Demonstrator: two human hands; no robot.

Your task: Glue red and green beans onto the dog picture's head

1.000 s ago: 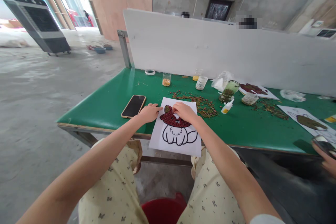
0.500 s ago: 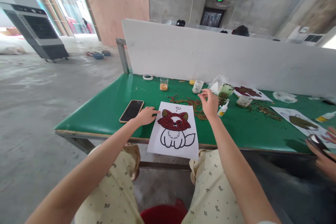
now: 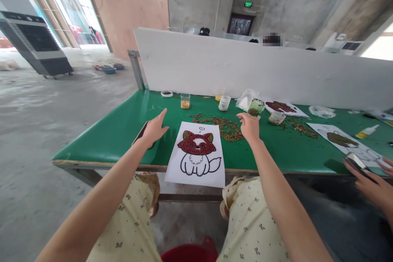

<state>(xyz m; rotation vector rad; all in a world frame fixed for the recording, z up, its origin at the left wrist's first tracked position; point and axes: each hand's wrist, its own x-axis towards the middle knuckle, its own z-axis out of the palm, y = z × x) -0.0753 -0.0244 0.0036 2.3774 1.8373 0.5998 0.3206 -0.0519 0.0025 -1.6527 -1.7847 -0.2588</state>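
A white sheet (image 3: 199, 174) with an outlined fox lies at the table's front, its lower edge past the edge. The fox's head (image 3: 196, 146) is covered in dark red grains, its ears in green ones; the body is bare outline. My left hand (image 3: 156, 129) is left of the sheet with fingers stretched, over a phone (image 3: 140, 134) it partly hides. My right hand (image 3: 250, 127) is right of the scattered red and green grains (image 3: 229, 129), its fingers loosely bent and apart, nothing seen in them. Behind it, a glue bottle is almost wholly hidden, only a white tip showing.
Along the back stand a cup of orange grains (image 3: 185, 102), a white-labelled cup (image 3: 224, 103) and a tipped green container (image 3: 256, 106). A tape roll (image 3: 166, 94) lies at left. At right, another person's hands (image 3: 368, 182) hold a dark object near another picture (image 3: 340, 139).
My left hand has left the sheet's edge and moved left over the phone. My right hand has lowered in front of the glue bottle, hiding it. The view has shifted slightly.
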